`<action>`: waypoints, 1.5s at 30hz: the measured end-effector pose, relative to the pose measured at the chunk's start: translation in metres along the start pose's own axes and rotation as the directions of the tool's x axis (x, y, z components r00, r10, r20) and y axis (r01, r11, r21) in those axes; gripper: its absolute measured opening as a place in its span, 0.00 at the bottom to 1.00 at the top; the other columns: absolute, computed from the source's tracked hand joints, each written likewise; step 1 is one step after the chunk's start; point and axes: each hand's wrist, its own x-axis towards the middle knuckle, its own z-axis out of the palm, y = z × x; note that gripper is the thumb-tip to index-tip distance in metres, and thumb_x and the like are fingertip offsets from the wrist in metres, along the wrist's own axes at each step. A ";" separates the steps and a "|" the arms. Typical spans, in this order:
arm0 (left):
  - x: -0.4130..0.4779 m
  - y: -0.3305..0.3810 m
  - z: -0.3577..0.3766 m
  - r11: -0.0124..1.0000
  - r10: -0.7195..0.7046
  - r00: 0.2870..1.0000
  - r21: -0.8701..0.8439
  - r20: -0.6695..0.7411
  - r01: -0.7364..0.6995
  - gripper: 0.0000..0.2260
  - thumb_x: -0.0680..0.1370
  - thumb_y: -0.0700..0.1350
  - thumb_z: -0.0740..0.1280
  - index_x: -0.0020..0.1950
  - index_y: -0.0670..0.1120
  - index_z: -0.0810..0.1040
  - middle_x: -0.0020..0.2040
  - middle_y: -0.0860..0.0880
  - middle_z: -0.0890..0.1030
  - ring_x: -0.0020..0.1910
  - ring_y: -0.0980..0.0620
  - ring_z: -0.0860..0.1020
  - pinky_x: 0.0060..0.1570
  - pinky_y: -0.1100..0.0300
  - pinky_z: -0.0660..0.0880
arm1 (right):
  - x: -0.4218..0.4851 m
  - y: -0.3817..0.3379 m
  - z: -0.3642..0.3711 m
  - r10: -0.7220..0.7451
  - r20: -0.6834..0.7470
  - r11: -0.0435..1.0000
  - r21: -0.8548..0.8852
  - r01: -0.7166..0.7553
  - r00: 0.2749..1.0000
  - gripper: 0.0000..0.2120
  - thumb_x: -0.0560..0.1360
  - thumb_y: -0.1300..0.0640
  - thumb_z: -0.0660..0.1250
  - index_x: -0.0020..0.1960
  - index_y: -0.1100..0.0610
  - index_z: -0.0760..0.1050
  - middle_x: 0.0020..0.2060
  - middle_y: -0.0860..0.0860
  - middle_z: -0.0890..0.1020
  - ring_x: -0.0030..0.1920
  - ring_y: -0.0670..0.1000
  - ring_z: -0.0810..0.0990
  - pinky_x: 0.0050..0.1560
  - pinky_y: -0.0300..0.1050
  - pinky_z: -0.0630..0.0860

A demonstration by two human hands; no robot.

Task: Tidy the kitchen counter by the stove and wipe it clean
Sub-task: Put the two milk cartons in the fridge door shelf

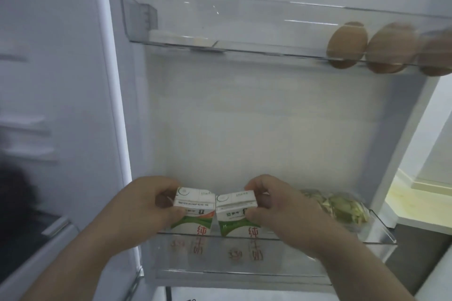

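While fridge door (pixel 244 117) stands open, left hand (pixel 149 200) grips left milk carton (pixel 193 212) by its top, fingers curled round; right hand (pixel 271 205) pinches right milk carton (pixel 234 215) likewise; cartons touching, upright in lower door shelf (pixel 354 239); bag of greens (pixel 342 205) just beside right hand; eggs (pixel 347 44) in upper door shelf (pixel 244 22), far right

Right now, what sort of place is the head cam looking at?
Likely a home kitchen, at an open fridge door: eggs in the upper bin; left hand and right hand grip two milk cartons in the lower bin, beside a bag of greens.
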 end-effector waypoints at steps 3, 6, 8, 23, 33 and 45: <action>0.000 -0.004 -0.001 0.999 -0.005 1.000 -0.042 -0.006 0.005 0.13 0.71 0.37 0.73 0.44 0.57 0.83 0.44 0.57 0.84 0.42 0.60 0.82 0.44 0.58 0.80 | 0.001 -0.001 -0.002 -0.004 0.031 1.000 -0.007 0.004 1.000 0.12 0.74 0.60 0.71 0.52 0.46 0.73 0.49 0.46 0.85 0.48 0.44 0.83 0.47 0.33 0.78; -0.002 -0.007 0.000 0.995 0.026 1.000 -0.094 0.010 -0.025 0.18 0.71 0.35 0.73 0.46 0.60 0.80 0.47 0.58 0.83 0.44 0.59 0.81 0.40 0.65 0.79 | 0.002 -0.003 -0.004 -0.004 0.041 1.000 -0.018 0.005 0.999 0.15 0.73 0.60 0.70 0.54 0.44 0.73 0.50 0.46 0.84 0.48 0.45 0.83 0.48 0.39 0.80; -0.003 -0.007 0.001 0.994 0.050 0.999 -0.101 0.022 -0.048 0.20 0.72 0.35 0.72 0.48 0.62 0.79 0.50 0.62 0.80 0.47 0.62 0.79 0.39 0.72 0.75 | 0.002 -0.005 -0.008 -0.015 0.037 0.994 -0.104 0.018 0.999 0.18 0.73 0.60 0.68 0.57 0.42 0.73 0.53 0.43 0.81 0.46 0.42 0.81 0.40 0.31 0.76; 0.010 0.002 0.006 0.961 0.106 0.992 0.263 -0.065 -0.085 0.08 0.70 0.59 0.71 0.45 0.59 0.79 0.48 0.68 0.77 0.47 0.67 0.75 0.45 0.61 0.75 | 0.013 0.004 -0.023 -0.087 0.095 0.977 -0.186 0.103 0.992 0.11 0.73 0.59 0.71 0.52 0.45 0.79 0.45 0.44 0.83 0.43 0.41 0.82 0.43 0.36 0.76; 0.022 0.016 0.027 0.952 0.090 0.995 0.296 -0.038 -0.075 0.09 0.71 0.59 0.70 0.47 0.58 0.79 0.43 0.64 0.80 0.43 0.69 0.76 0.42 0.62 0.76 | 0.016 0.010 -0.029 -0.089 0.048 0.948 -0.302 0.099 0.995 0.11 0.73 0.57 0.69 0.52 0.43 0.75 0.46 0.41 0.79 0.41 0.38 0.78 0.37 0.32 0.74; 0.024 0.014 0.035 0.972 0.050 0.997 0.232 -0.053 -0.036 0.05 0.72 0.55 0.71 0.46 0.59 0.80 0.42 0.66 0.80 0.42 0.68 0.77 0.40 0.65 0.75 | 0.013 0.008 -0.028 -0.061 0.100 0.961 -0.263 0.085 0.993 0.15 0.75 0.59 0.65 0.55 0.41 0.71 0.45 0.41 0.78 0.38 0.39 0.76 0.33 0.29 0.71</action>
